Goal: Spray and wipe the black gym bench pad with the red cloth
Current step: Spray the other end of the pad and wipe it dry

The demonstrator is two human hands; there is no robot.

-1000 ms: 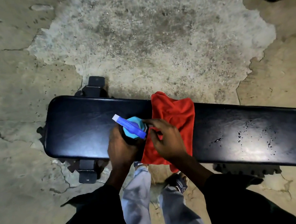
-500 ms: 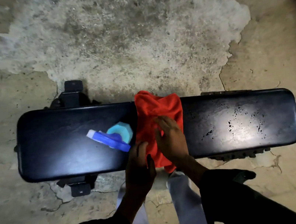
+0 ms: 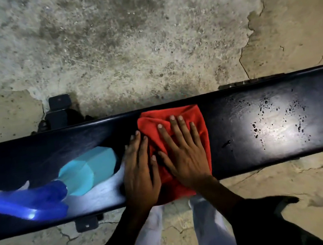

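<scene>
Red cloth (image 3: 177, 151) lies mid-pad on the black bench pad (image 3: 263, 127), pressed flat by the right hand (image 3: 184, 152) and left hand (image 3: 141, 172), fingers straight. Droplets (image 3: 272, 121) show to the right and the spray bottle (image 3: 46, 187) lies set down, so spraying seems done and wiping is barely begun.

Left hand (image 3: 140, 168) flat, fingers straight — right hand (image 3: 184, 150) flat, fingers spread, just beside.
</scene>
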